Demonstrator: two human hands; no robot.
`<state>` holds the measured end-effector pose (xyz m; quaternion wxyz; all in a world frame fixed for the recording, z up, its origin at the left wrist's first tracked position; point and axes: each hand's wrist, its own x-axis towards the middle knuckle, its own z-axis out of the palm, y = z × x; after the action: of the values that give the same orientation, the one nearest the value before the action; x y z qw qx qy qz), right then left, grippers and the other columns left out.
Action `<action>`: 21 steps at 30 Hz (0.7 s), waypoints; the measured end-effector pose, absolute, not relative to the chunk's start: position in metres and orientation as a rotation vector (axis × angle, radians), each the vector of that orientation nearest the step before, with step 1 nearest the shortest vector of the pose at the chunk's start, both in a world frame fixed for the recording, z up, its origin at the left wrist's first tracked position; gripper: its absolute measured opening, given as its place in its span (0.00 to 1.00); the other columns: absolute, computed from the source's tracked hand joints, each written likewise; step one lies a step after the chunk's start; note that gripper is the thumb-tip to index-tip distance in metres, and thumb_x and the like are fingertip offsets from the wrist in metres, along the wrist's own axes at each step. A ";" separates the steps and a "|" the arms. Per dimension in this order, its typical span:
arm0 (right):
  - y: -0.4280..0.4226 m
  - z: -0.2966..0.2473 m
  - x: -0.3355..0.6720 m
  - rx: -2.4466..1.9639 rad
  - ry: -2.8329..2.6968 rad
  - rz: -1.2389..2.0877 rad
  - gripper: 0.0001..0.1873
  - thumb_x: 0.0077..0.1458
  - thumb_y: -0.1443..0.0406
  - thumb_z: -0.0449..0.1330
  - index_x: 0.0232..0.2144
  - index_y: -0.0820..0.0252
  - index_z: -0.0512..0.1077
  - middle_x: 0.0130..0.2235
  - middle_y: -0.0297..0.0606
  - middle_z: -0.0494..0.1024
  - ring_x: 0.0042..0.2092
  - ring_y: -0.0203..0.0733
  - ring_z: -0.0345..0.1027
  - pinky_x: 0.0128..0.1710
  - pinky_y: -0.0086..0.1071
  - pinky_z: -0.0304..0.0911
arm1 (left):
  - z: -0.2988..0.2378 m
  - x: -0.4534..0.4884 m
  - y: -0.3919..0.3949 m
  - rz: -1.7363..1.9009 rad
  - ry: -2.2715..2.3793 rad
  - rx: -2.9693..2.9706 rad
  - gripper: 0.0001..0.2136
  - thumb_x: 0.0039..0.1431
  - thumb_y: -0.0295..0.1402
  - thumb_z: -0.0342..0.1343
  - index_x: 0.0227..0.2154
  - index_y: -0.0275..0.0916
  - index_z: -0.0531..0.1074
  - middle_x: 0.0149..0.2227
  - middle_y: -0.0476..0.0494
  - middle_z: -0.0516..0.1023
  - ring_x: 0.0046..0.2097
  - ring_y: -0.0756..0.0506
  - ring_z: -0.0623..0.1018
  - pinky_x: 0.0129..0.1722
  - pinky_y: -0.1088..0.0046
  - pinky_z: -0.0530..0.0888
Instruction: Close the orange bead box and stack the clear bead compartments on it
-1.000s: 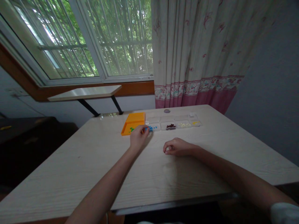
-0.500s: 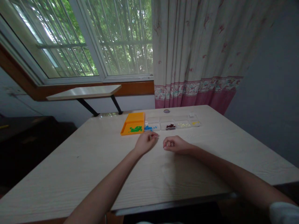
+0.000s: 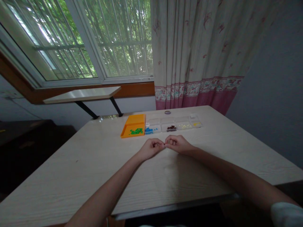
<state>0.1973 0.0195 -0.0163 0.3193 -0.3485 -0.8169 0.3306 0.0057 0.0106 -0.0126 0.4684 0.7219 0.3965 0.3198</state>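
My left hand (image 3: 151, 148) and my right hand (image 3: 178, 144) meet fingertip to fingertip above the table, both closed in a pinch. Whatever lies between the fingertips is too small to make out. Just beyond them are clear plastic boxes with small pieces: blue pieces (image 3: 149, 130), dark red pieces (image 3: 171, 128), pale cream pieces (image 3: 185, 126) and yellow pieces (image 3: 196, 124). To their left an orange box (image 3: 134, 119) lies with its lid up, holding small green pieces (image 3: 136, 131).
The wooden table (image 3: 94, 170) extends around both arms. A small round disc (image 3: 167, 112) lies near its back edge. At the back left a raised shelf (image 3: 82, 94) stands on black legs. A curtain (image 3: 189, 63) hangs behind the table beside a barred window.
My left hand has drawn back from near the blue pieces and moved right. Its fingertips now touch those of my right hand, which has shifted only slightly.
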 end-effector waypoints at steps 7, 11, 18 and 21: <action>0.016 -0.012 0.199 -0.966 -2.269 0.538 0.10 0.52 0.61 0.55 0.35 0.60 0.70 0.19 0.28 0.65 0.22 0.29 0.57 0.24 0.22 0.51 | -0.013 0.007 0.011 0.846 0.955 1.767 0.18 0.49 0.45 0.53 0.28 0.31 0.72 0.21 0.49 0.67 0.23 0.55 0.60 0.21 0.80 0.56; 0.017 -0.014 0.200 -0.968 -2.268 0.388 0.11 0.53 0.61 0.54 0.34 0.60 0.72 0.20 0.30 0.68 0.22 0.30 0.59 0.25 0.22 0.52 | -0.014 0.007 0.011 0.845 0.971 1.791 0.18 0.50 0.45 0.52 0.29 0.31 0.72 0.24 0.47 0.70 0.24 0.54 0.63 0.21 0.80 0.58; 0.018 -0.019 0.200 -0.931 -2.326 0.161 0.12 0.55 0.61 0.51 0.35 0.59 0.72 0.21 0.32 0.71 0.24 0.32 0.63 0.29 0.24 0.54 | -0.014 0.008 0.011 0.836 0.996 1.793 0.18 0.50 0.45 0.53 0.29 0.30 0.72 0.25 0.46 0.72 0.24 0.53 0.65 0.22 0.79 0.59; 0.016 -0.016 0.199 -0.926 -2.344 0.074 0.13 0.56 0.61 0.50 0.35 0.59 0.72 0.21 0.33 0.71 0.24 0.33 0.63 0.30 0.26 0.54 | -0.013 0.007 0.010 0.836 1.005 1.890 0.17 0.52 0.43 0.51 0.30 0.31 0.73 0.28 0.44 0.73 0.28 0.51 0.68 0.25 0.78 0.63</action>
<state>0.1992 0.0163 -0.0163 0.3052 -0.3498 -0.8853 0.0278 0.0073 0.0102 -0.0131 0.4093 0.7505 0.3990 0.3318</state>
